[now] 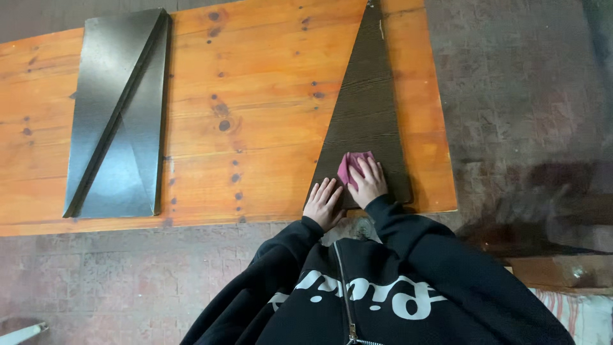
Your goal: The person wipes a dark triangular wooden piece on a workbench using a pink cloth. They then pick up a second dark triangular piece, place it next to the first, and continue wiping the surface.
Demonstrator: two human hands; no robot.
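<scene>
A dark brown triangular wooden panel [367, 108] lies flat on an orange pine board [255, 121], its point toward the far edge. My right hand [367, 182] presses a small pink cloth [352, 163] onto the wide near end of the panel. Flat beside it, my left hand [324, 203] rests with fingers spread on the panel's near left corner and holds nothing. Black sleeves cover both arms.
Two dark glossy triangular panels [118, 115] lie stacked together on the left part of the pine board. The board sits on a grey-brown paved floor [530, 96]. A striped fabric edge [575, 310] shows at the lower right, a pale object [22, 332] at the lower left.
</scene>
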